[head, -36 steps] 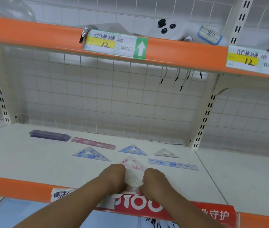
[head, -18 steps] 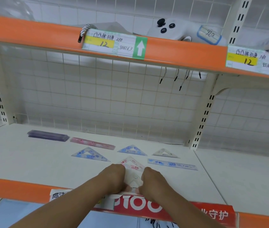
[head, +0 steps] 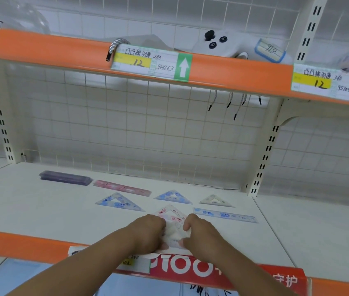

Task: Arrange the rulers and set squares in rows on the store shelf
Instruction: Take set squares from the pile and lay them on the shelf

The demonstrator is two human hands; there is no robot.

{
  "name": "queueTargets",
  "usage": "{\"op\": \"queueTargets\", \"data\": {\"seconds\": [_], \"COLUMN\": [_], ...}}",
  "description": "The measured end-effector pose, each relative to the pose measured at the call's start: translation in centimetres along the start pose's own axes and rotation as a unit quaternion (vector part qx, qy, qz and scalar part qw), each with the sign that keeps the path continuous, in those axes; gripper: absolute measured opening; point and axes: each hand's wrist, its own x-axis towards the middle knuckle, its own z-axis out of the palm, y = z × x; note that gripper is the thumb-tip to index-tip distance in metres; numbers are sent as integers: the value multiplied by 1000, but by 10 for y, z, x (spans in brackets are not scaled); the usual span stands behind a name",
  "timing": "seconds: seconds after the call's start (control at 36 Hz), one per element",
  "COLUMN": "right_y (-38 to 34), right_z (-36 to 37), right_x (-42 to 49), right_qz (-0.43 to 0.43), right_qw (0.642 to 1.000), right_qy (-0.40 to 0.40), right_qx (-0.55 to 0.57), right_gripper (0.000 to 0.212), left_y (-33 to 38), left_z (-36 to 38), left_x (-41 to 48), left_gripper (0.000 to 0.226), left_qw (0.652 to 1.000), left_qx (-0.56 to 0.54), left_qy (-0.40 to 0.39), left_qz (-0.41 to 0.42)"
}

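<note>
On the white shelf (head: 30, 212) lie a purple ruler stack (head: 65, 178), a pink ruler (head: 122, 188), two blue set squares (head: 119, 202) (head: 172, 197), a clear set square (head: 215, 200) and a blue ruler (head: 225, 215). Near the front edge my left hand (head: 148, 233) and my right hand (head: 201, 233) both pinch a small stack of pink and clear set squares (head: 173, 218) lying flat between them. The hands cover the lower part of that stack.
An orange front rail with a red sign (head: 190, 268) runs below my wrists. The upper orange shelf (head: 233, 73) carries price tags and a white controller (head: 218, 43). A wire grid forms the back wall, with slotted uprights (head: 265, 150) at the sides.
Hardly anything differs: both hands stay on the set square stack near the front edge, with only a slight shift of the fingers and of the camera.
</note>
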Motion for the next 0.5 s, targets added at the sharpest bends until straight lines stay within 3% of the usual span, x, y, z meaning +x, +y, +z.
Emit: {"op": "queueTargets", "data": {"seconds": [0.17, 0.5], "right_y": [1, 0], "right_z": [2, 8], "right_x": [0, 4], "right_qz": [12, -12], "right_qw": [1000, 993], "right_qy": [-5, 32], "right_qx": [11, -116], "right_gripper": [62, 45], "left_y": [0, 3], "left_z": [3, 8], "left_x": [2, 4], "left_gripper": [29, 29], "left_qw": [999, 999], "left_qx": [38, 28], "left_qy": [3, 44], "left_qz": [5, -1]}}
